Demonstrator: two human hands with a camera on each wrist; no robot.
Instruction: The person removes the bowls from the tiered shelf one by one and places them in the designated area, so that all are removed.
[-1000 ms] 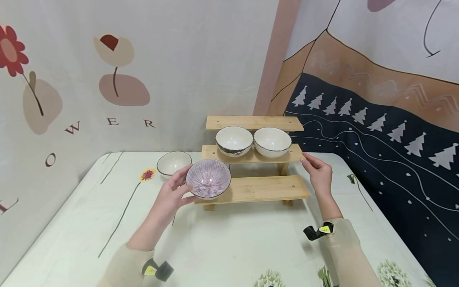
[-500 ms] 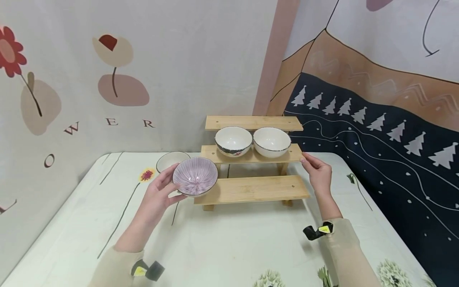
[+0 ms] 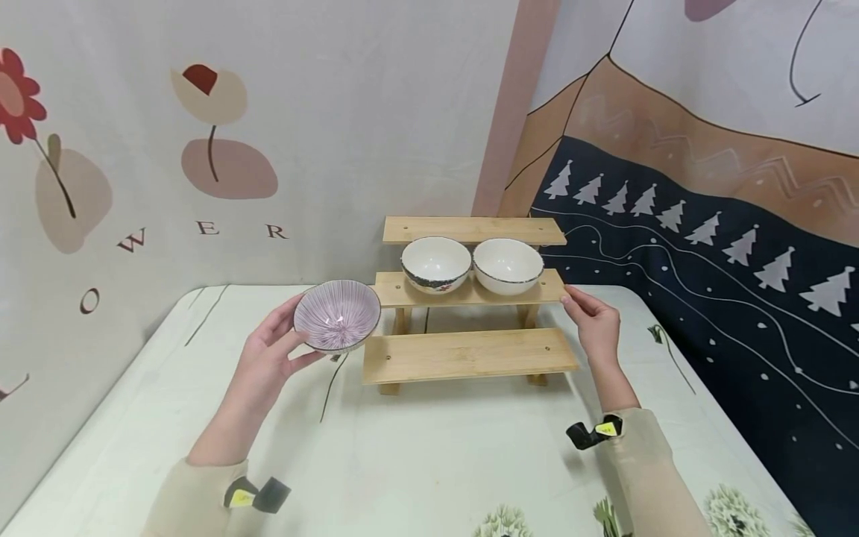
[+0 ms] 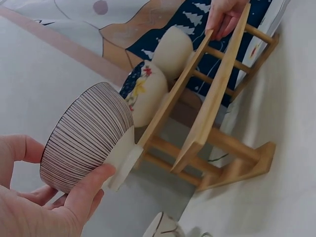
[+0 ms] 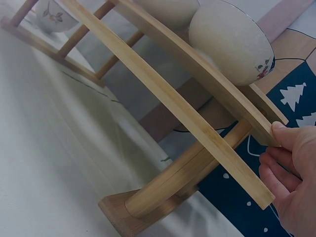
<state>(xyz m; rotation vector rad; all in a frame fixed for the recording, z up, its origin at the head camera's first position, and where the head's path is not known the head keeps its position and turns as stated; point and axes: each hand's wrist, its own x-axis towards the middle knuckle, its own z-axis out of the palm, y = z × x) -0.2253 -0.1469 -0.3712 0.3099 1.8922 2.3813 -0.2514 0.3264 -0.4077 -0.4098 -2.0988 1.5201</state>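
My left hand [image 3: 268, 354] holds a bowl [image 3: 338, 317] with thin purple stripes inside, raised above the table left of a three-tier wooden shelf rack [image 3: 470, 354]. Dark lines run round its outer wall in the left wrist view, where fingers and thumb grip its side near the foot. My right hand [image 3: 596, 328] pinches the right end of the rack's middle board [image 5: 232, 101] between thumb and fingers. Side by side on that board sit two white bowls, the left bowl [image 3: 438, 265] with a dark floral outside and the right bowl [image 3: 508, 266] with a thin dark rim.
Another white bowl [image 4: 163, 228] stands on the table beyond the rack's left end; the striped bowl hides it in the head view. A pale flowered cloth [image 3: 429, 462] covers the table. Printed curtains [image 3: 335, 149] hang close behind the rack.
My left hand has carried the striped bowl leftward and slightly up, away from the lower board, until it covers the white bowl on the table. My right hand keeps its place on the rack.
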